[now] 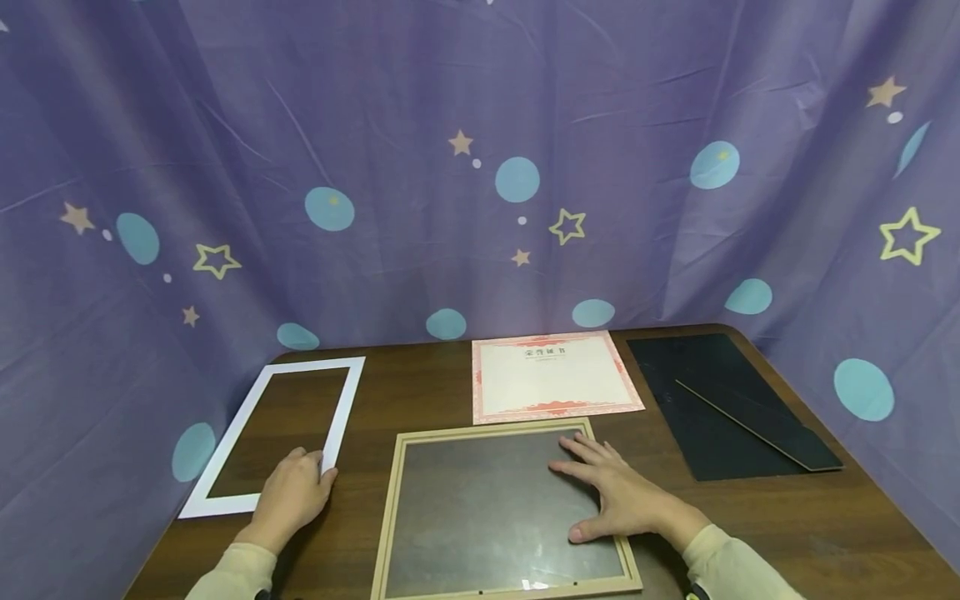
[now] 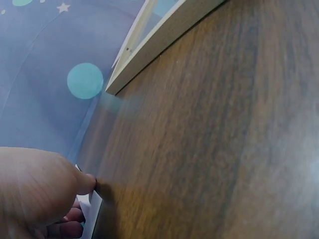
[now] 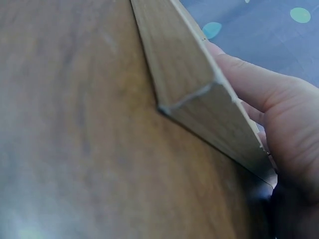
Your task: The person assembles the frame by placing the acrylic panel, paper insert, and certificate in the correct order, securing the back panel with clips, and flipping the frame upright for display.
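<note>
A light wooden picture frame (image 1: 389,517) lies at the front middle of the table, with a clear or greyish pane (image 1: 487,508) inside it. Over its right side my right hand (image 1: 618,493) is spread, fingers extended above the pane; whether the fingertips touch it is hard to tell. In the right wrist view that hand (image 3: 294,124) is beside a corner of the wooden frame (image 3: 187,64). My left hand (image 1: 291,493) pinches the near right corner of a white mat board (image 1: 343,417) at the left. Thumb and curled fingers hold its edge in the left wrist view.
A certificate with a red border (image 1: 555,379) lies behind the frame. At the right a black backing board (image 1: 675,417) lies flat, its stand flap (image 1: 765,421) lifted at an angle. A purple patterned curtain (image 1: 420,167) surrounds the table (image 1: 420,383) at the back and sides.
</note>
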A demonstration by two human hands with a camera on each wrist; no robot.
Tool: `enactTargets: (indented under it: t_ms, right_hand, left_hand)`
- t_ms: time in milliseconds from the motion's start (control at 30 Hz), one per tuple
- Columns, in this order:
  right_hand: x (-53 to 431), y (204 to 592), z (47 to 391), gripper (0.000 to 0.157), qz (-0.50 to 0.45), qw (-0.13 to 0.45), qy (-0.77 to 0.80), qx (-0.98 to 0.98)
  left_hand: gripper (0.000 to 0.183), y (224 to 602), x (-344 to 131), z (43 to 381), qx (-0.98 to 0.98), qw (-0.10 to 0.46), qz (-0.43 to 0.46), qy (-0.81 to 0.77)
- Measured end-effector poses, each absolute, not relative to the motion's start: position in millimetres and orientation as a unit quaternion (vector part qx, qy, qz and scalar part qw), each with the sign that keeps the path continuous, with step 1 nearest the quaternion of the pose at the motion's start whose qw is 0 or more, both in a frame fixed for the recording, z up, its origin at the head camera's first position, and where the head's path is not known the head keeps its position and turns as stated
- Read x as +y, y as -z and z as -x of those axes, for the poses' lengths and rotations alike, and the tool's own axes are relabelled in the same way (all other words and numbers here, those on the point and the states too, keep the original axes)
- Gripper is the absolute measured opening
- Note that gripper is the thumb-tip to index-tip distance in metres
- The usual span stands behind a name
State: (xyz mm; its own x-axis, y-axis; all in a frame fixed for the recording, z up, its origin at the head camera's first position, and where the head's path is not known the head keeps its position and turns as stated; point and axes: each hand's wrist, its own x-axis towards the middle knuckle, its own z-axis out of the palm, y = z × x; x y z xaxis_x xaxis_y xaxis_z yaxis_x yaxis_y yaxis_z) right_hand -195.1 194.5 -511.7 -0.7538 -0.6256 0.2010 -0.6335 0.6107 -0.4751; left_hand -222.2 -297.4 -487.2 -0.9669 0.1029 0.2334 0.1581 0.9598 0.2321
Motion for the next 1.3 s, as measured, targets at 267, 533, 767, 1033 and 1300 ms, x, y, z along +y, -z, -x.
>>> enactTargets:
  t_ms: [267, 533, 767, 1033, 1300]
  right_hand:
    - [196, 510, 196, 0.091, -0.338, -0.012, -0.278, -0.899]
    - [198, 511, 196, 0.091, -0.34, -0.02, -0.285, -0.896]
    - [201, 512, 195, 0.089, -0.34, -0.017, -0.305, -0.889]
    - [204, 515, 196, 0.07, -0.316, -0.004, -0.357, -0.879]
    - [202, 514, 195, 0.065, -0.314, -0.005, -0.352, -0.882]
  left_hand:
    - [0.037, 486, -295, 221, -0.984, 0.1, 0.05, 0.136]
    - [0.042, 485, -293, 215, -0.982, 0.107, 0.034, 0.151]
    - [0.04, 482, -284, 212, -0.98, 0.087, 0.027, 0.176]
    - [0.037, 481, -261, 211, -0.968, 0.086, 0.023, 0.234]
    - [0.036, 484, -247, 211, -0.959, 0.102, 0.034, 0.261]
